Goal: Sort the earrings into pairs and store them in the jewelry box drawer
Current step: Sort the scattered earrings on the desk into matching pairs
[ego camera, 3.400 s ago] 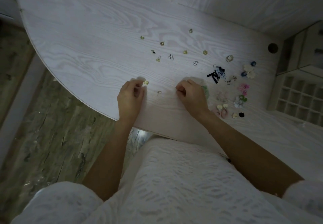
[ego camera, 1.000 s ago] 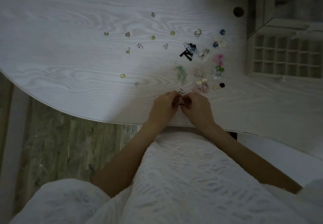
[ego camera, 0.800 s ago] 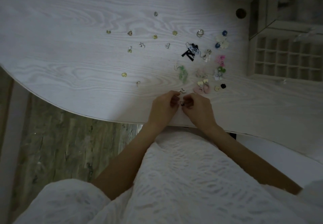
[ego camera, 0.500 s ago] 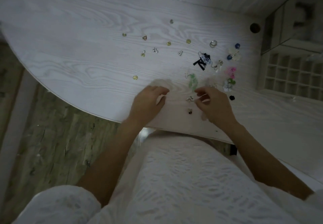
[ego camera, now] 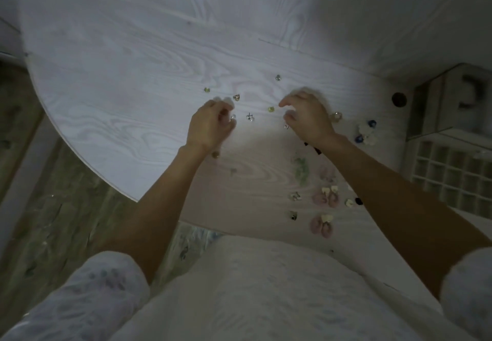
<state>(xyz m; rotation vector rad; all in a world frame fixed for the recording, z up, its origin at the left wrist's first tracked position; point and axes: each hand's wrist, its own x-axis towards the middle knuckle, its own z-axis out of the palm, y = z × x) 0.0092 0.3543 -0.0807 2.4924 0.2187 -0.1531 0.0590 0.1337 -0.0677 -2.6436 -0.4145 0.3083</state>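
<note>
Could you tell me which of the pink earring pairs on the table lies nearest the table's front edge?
The lone pink pair, lowest in the view, beside a small dark stud. The other pink pair lies farther in, beside a black stud.

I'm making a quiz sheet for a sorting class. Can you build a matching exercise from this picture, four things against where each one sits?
Things:
1. left hand
2. pink earrings
3. compartment drawer
4. green earring

Places:
A. at the table's right edge, beside the right forearm
B. near the front edge of the table, closest to the person
C. over the small studs, mid table
D. between the two forearms, farther out than the pink ones

Pairs: 1-C, 2-B, 3-A, 4-D
</note>
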